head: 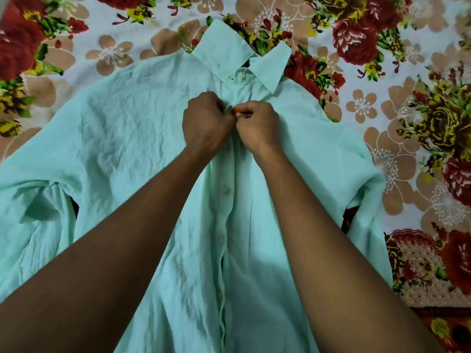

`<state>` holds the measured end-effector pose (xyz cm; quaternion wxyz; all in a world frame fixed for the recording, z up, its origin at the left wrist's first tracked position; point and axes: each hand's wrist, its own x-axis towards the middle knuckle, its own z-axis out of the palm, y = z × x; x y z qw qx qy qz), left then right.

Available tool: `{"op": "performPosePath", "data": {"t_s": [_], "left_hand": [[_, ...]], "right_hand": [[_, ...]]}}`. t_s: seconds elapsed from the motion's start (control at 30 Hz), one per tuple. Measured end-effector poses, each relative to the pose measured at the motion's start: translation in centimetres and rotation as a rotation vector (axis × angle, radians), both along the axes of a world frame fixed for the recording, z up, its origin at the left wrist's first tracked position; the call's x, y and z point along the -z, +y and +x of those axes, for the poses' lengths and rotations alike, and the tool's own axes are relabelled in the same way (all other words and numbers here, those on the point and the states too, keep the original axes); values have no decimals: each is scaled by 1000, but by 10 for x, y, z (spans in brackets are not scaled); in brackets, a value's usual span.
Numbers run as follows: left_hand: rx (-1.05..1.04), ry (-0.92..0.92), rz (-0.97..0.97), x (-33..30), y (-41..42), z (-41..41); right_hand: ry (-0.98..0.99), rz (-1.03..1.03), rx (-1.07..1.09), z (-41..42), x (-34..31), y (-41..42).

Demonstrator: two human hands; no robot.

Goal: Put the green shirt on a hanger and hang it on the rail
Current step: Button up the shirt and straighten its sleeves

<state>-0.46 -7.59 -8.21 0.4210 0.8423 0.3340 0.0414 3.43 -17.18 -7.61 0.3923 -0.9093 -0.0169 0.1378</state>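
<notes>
The mint-green shirt (122,128) lies spread front-up on a flowered bedsheet, collar at the top, sleeves out to both sides. A dark hook-like piece (243,33) shows just behind the collar; what it belongs to I cannot tell. My left hand (205,121) and my right hand (257,126) meet at the button placket on the chest, just below the collar. Both are closed, pinching the shirt's front edges together at a button spot. Further buttons show down the placket between my forearms. No rail is in view.
The flowered bedsheet (407,110) with red and beige blooms lies under the shirt on all sides. A darker red patterned cloth (433,263) sits at the lower right.
</notes>
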Motion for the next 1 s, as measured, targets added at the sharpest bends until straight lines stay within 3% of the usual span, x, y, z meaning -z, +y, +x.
{"op": "performPosePath", "data": {"t_s": [0.13, 0.27, 0.47, 0.83, 1.0], "left_hand": [[-108, -48, -148, 2, 10, 1], [-150, -53, -413, 2, 21, 3], [-223, -145, -639, 5, 22, 0], [-282, -204, -673, 14, 19, -4], [-247, -248, -690, 17, 13, -4]], "right_hand": [[-59, -69, 4, 3, 9, 6], [-110, -148, 53, 1, 12, 15], [38, 190, 211, -1, 15, 13], [298, 380, 231, 4, 5, -1], [325, 400, 224, 6, 4, -3]]}}
